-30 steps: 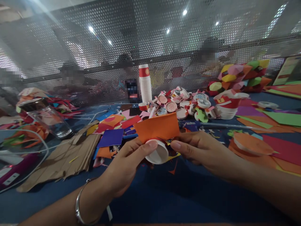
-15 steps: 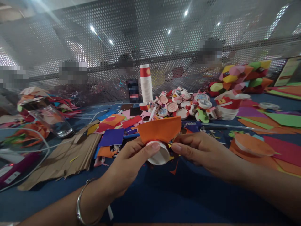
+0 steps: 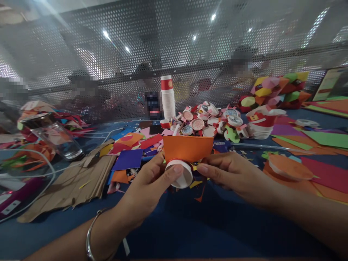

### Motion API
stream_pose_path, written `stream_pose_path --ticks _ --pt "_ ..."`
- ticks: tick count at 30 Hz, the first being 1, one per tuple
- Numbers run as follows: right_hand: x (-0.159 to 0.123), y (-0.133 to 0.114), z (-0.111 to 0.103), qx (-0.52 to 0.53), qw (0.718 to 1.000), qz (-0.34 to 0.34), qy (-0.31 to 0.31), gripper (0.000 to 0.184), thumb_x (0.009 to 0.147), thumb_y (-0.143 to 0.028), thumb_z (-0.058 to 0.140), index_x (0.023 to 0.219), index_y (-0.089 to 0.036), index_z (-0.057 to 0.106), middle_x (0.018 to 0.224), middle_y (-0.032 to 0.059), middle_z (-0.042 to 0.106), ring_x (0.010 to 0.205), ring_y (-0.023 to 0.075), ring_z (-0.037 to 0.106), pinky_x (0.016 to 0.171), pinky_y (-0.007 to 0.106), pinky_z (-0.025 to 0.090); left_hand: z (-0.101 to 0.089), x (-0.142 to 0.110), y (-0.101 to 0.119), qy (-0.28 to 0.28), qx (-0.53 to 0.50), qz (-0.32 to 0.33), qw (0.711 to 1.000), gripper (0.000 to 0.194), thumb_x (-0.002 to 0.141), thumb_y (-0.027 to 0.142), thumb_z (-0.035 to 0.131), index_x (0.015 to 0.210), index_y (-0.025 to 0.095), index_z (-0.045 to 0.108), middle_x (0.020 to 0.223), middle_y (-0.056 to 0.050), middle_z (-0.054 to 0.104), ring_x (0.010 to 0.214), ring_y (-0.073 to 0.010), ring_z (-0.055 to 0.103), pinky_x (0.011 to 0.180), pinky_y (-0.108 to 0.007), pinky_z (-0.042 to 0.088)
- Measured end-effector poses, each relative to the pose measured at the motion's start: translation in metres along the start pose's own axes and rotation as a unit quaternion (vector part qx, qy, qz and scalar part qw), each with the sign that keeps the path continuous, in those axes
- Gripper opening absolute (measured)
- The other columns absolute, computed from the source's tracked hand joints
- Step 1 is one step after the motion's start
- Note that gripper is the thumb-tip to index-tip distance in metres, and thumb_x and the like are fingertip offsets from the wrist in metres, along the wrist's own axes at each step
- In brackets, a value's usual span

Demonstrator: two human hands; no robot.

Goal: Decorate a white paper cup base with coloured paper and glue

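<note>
My left hand (image 3: 152,183) is closed on a small white paper cup piece (image 3: 185,178), with the thumb pressed inside its round recess. A sheet of orange paper (image 3: 189,148) stands up behind the cup piece, against its red outer side. My right hand (image 3: 231,173) pinches the lower right part of the orange paper between thumb and fingers. Its fingertips are partly hidden behind the paper. Both hands are above the blue table (image 3: 206,228), close to a heap of cut cup pieces (image 3: 198,124).
Torn cardboard (image 3: 67,185), a blue paper square (image 3: 127,159) and a glass jar (image 3: 61,139) lie to the left. A tall stack of paper cups (image 3: 168,98) rises behind. Nested cups (image 3: 261,127) and orange paper pieces (image 3: 290,166) are at the right. People sit beyond the perforated screen (image 3: 179,47).
The orange paper has tipped over to the right, and its top edge is now nearly level. The cup piece has shifted slightly left. Both hands keep their grip.
</note>
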State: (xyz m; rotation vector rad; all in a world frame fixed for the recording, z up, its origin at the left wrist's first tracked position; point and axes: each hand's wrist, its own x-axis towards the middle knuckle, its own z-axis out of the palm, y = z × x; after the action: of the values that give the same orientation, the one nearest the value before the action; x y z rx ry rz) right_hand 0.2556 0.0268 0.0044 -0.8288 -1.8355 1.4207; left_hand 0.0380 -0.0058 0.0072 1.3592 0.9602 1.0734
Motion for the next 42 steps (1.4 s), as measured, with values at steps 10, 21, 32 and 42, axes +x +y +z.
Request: stream_pose_path --ticks 10,21,32,42 --pt "0.0012 0.0015 -0.0004 0.011 1.000 0.001 0.018 0.047 0.087 -0.061 0.070 0.067 -0.020 0.061 0.055 -0.0081 0.028 0.048 0.0083 0.022 0.042 0.024 0.020 -0.0022 0.0006 0.0016 -0.001 0.013 -0.014 1.000 0.027 0.097 0.046 0.065 0.107 0.021 0.065 0.098 -0.003 0.069 0.082 -0.0141 0.058 0.069 -0.024 0.050" --pt "0.0015 0.0014 -0.0020 0.042 0.999 0.005 0.009 0.045 0.089 -0.057 0.071 0.065 -0.020 0.059 0.056 -0.0089 0.023 0.049 0.0083 0.017 0.043 0.025 0.017 -0.0011 -0.0024 0.0047 0.018 0.014 0.002 1.000 0.026 0.098 0.046 0.062 0.103 0.021 0.066 0.087 -0.003 0.072 0.068 -0.0155 0.070 0.055 -0.023 0.056" --pt "0.0005 0.0015 -0.0007 0.038 0.999 0.002 0.016 0.044 0.090 -0.057 0.069 0.069 -0.019 0.060 0.056 -0.0092 0.022 0.048 0.0078 0.016 0.041 0.024 0.015 0.0012 -0.0027 0.0048 0.023 0.000 -0.004 1.000 0.026 0.096 0.046 0.064 0.097 0.020 0.066 0.081 -0.001 0.068 0.071 -0.0151 0.068 0.057 -0.023 0.057" --pt "-0.0008 0.0003 -0.0018 0.004 0.999 0.019 0.039 0.047 0.086 -0.062 0.070 0.066 -0.020 0.061 0.054 -0.0073 0.028 0.054 0.0118 0.036 0.050 0.027 0.030 0.0003 -0.0020 0.0049 0.041 0.029 -0.014 0.999 0.028 0.095 0.047 0.066 0.098 0.020 0.066 0.082 -0.001 0.067 0.073 -0.0159 0.068 0.058 -0.023 0.055"
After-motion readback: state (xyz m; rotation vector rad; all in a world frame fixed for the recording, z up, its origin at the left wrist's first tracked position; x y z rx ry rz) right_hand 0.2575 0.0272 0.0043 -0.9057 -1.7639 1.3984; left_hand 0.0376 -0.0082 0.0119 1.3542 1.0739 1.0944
